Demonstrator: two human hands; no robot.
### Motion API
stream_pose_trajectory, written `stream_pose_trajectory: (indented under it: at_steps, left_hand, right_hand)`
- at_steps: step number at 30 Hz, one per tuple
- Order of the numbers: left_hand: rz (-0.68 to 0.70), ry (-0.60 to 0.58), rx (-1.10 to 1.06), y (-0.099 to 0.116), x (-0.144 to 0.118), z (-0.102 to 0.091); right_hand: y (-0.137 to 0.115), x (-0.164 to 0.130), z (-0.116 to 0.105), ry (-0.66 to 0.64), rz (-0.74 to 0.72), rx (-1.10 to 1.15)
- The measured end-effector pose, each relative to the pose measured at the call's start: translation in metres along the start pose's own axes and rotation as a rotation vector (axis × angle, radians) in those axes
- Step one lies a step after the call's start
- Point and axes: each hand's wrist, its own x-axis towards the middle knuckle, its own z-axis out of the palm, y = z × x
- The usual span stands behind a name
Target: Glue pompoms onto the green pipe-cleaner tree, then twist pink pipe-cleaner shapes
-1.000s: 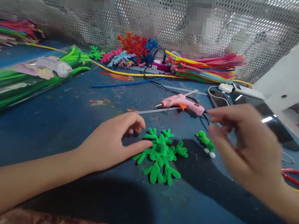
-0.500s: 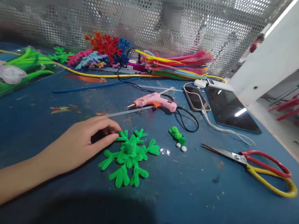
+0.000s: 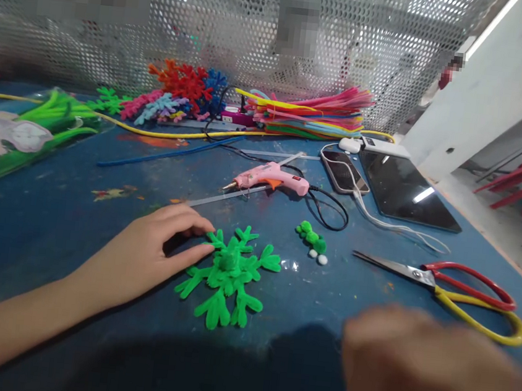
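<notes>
A green pipe-cleaner snowflake with a raised middle lies flat on the blue table. My left hand pinches one of its upper-left branches between thumb and forefinger. My right hand is a large blur at the lower right, apart from the snowflake, and its fingers cannot be made out. Beyond the snowflake lies a pink hot glue gun, its nozzle to the left. Several small green pom-poms sit to the right of the snowflake, with two white pom-poms beside them.
Scissors with red and yellow handles lie at the right. Behind are a phone, a tablet, bundled pipe cleaners and coloured branching pieces. A bag of green pipe cleaners lies left. Cables cross the table.
My right hand has come into view at the lower right, blurred by motion. My left hand keeps its pinch on the snowflake. The whole view has shifted slightly.
</notes>
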Motion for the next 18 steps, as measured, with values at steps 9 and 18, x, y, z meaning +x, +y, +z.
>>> stream_pose_trajectory:
  at_steps: [9, 18]
  left_hand:
    - [-0.107, -0.116, -0.285, -0.008, -0.007, -0.004]
    - [-0.388, -0.232, -0.926, 0.001, -0.012, -0.002]
  right_hand:
    - [0.092, 0.013, 0.001, -0.167, 0.197, -0.31]
    - [0.09, 0.008, 0.013, -0.198, 0.2, -0.369]
